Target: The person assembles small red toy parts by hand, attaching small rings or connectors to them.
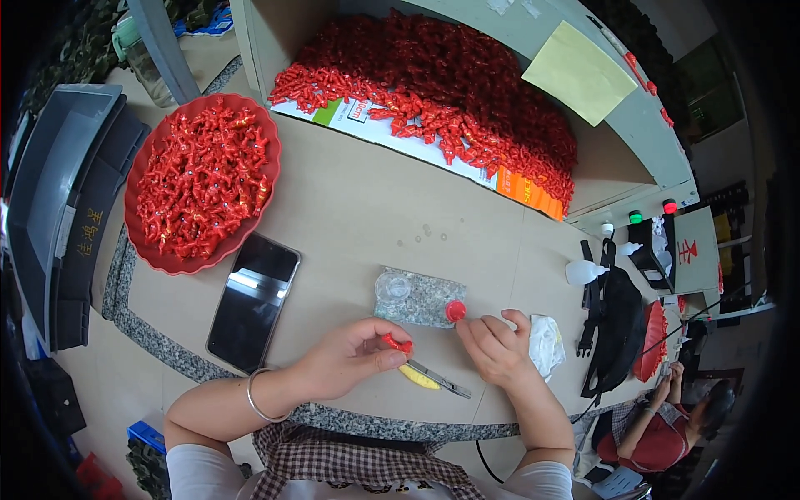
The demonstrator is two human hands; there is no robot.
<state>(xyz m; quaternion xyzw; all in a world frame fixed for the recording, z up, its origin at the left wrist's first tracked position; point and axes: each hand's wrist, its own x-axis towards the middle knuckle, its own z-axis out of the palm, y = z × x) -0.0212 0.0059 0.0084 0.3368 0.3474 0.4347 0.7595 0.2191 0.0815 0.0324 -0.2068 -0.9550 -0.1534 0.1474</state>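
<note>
My left hand [350, 358] is closed, with a small glossy red piece [397, 342] pinched between thumb and fingers. Just below it are a slim metal tool [440, 378], perhaps tweezers, and a yellow piece [418, 377]; whether the hand also grips the tool cannot be made out. My right hand [497, 346] has its fingertips pressed together beside a small round red cap or dish [455, 311]. Anything in that pinch is too small to name. The red round thing sits on a speckled stone slab [423, 312], which also bears a clear round dish [393, 287].
Red pieces fill a scalloped red bowl [270, 179] at left, beside a black phone [254, 300]. More are heaped in a shelf box [408, 133]. Crumpled white tissue [546, 346], a white squeeze bottle [585, 272] and a black bag [617, 325] lie right. Another person [658, 433] works far right.
</note>
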